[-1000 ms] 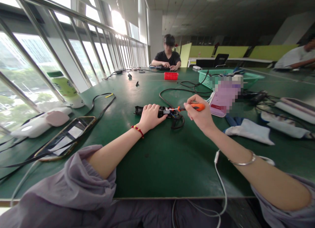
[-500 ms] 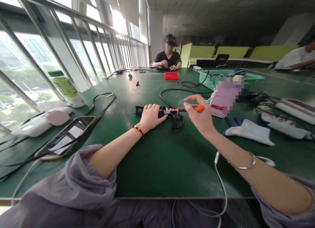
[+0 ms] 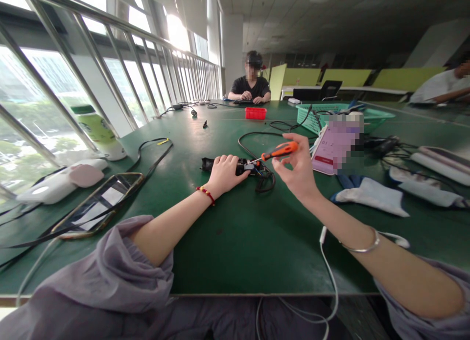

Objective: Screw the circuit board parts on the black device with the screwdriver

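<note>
My left hand (image 3: 224, 176) is wrapped over a black corded device (image 3: 208, 164), pressing it to the table. The device's right part lies uncovered, with small wires and a grey piece showing past my thumb. In my right hand (image 3: 299, 176) is an orange-and-black screwdriver (image 3: 281, 150), its handle against the fingers and its thin shaft slanting down leftward. The shaft's tip reaches the uncovered part near my left thumb; whether it sits in a screw is too small to tell. A black cord (image 3: 272, 182) loops beside the device's right end.
A phone (image 3: 332, 147) leans by a green basket (image 3: 306, 117), with gloves (image 3: 372, 195) nearer me. A red box (image 3: 256, 113) stands farther back, before a seated person (image 3: 251, 83). Left are another phone (image 3: 101, 205), a white gadget (image 3: 62, 183) and a bottle (image 3: 97, 132).
The screwdriver's handle has risen from nearly level to a slant, its shaft pointing lower left. My right hand's fingers have shifted upward around it. My left hand and the device have stayed put.
</note>
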A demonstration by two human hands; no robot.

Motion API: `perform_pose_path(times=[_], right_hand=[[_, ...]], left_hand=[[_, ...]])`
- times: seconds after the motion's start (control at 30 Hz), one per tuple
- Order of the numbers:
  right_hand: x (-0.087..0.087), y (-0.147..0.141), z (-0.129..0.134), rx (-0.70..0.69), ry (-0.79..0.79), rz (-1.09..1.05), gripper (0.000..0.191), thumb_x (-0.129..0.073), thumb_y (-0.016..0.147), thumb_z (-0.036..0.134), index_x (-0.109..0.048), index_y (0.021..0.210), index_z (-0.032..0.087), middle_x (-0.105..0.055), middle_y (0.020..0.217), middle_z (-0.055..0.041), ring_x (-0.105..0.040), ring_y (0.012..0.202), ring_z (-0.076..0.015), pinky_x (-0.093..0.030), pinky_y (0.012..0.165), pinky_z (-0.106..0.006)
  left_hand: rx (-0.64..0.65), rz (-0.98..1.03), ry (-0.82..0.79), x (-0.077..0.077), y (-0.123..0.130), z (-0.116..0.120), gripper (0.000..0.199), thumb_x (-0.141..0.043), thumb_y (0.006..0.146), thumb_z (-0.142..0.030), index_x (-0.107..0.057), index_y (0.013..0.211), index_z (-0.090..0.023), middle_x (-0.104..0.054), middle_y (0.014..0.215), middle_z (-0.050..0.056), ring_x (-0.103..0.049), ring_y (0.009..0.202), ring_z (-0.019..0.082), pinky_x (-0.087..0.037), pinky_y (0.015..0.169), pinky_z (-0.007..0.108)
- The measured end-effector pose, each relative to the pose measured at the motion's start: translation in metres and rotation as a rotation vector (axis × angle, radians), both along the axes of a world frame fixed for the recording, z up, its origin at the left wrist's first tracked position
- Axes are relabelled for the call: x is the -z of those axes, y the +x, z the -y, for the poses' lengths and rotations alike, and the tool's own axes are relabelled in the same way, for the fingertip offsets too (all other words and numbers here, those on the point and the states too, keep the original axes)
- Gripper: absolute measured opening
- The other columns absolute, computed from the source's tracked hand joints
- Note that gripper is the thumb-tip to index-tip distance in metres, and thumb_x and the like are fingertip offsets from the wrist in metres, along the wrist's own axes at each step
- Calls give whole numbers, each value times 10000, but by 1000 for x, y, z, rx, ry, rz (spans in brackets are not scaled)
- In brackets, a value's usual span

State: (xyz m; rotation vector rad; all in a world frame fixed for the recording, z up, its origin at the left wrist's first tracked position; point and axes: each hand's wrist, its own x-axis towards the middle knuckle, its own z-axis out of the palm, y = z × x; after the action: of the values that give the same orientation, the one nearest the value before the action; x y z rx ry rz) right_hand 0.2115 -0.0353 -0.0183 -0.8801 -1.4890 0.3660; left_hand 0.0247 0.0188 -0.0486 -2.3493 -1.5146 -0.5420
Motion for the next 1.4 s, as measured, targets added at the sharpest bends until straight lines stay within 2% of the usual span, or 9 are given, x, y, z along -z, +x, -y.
perform_pose_path(times=[0.17, 0.3, 0.4, 0.6, 0.83, 0.9, 1.03, 1.3, 1.4], right_hand=[[-2, -2, 2, 77, -15, -32, 521, -680, 686, 306, -413, 1127, 236, -526, 791, 35, -560, 643, -112, -456, 594, -262], [-5, 0, 5, 115, -85, 18, 320, -642, 745, 363, -506, 997, 221, -443, 601, 81, -497, 529, -98, -428, 590, -266], [-4, 1, 3, 71, -58, 63, 175, -602, 773, 341, -543, 880, 215, -502, 668, 46, -509, 565, -99, -425, 579, -264], [1, -2, -1, -19, 46, 18, 575, -673, 674, 287, -386, 1172, 260, -544, 923, -4, -562, 707, -130, -446, 556, -263], [2, -2, 0, 53, -136, 31, 212, -588, 785, 410, -526, 789, 207, -439, 540, 68, -461, 490, -93, -376, 516, -245], [3, -1, -3, -19, -130, -13, 182, -608, 763, 358, -525, 843, 217, -477, 612, 54, -496, 537, -102, -388, 504, -240], [1, 1, -7, -39, -15, -105, 478, -665, 676, 258, -425, 1090, 253, -549, 853, 15, -572, 703, -125, -439, 537, -240], [1, 4, -5, 69, -158, -8, 206, -606, 763, 387, -547, 779, 190, -496, 623, 42, -486, 539, -85, -396, 518, -230], [0, 1, -4, -31, -33, -19, 367, -629, 714, 288, -497, 1050, 222, -536, 743, 35, -556, 656, -109, -435, 544, -225]], left_hand=[[-4, -9, 7, -1, 0, 1, 447, -440, 869, -545, -577, 1013, -145, -626, 1019, 125, -532, 996, 302, -379, 879, 415], [1, 4, 8, 0, 0, 0, 433, -450, 867, -535, -577, 1015, -148, -627, 1023, 126, -533, 997, 305, -377, 882, 419], [1, 6, 9, 1, 0, 0, 429, -445, 868, -540, -575, 1012, -158, -628, 1020, 123, -533, 1000, 301, -373, 889, 418], [-4, 7, 1, 0, 0, 1, 423, -456, 865, -538, -576, 1013, -160, -626, 1029, 122, -533, 1000, 299, -376, 888, 415], [2, 7, 9, 0, 1, 0, 439, -459, 864, -534, -576, 1028, -144, -626, 1025, 127, -531, 1000, 305, -374, 890, 420], [4, 3, 12, 0, 0, -1, 440, -454, 867, -536, -576, 1028, -145, -626, 1023, 125, -532, 996, 303, -374, 887, 417], [-2, -7, 2, 0, 0, 0, 443, -443, 871, -543, -575, 1023, -148, -627, 1024, 122, -533, 994, 299, -377, 879, 411], [-1, 1, 10, 0, 0, 0, 435, -452, 869, -537, -576, 1020, -148, -630, 1030, 117, -536, 999, 296, -375, 877, 403], [1, -3, 13, 0, 0, -1, 441, -446, 871, -540, -577, 1017, -145, -630, 1027, 119, -536, 992, 296, -377, 872, 404]])
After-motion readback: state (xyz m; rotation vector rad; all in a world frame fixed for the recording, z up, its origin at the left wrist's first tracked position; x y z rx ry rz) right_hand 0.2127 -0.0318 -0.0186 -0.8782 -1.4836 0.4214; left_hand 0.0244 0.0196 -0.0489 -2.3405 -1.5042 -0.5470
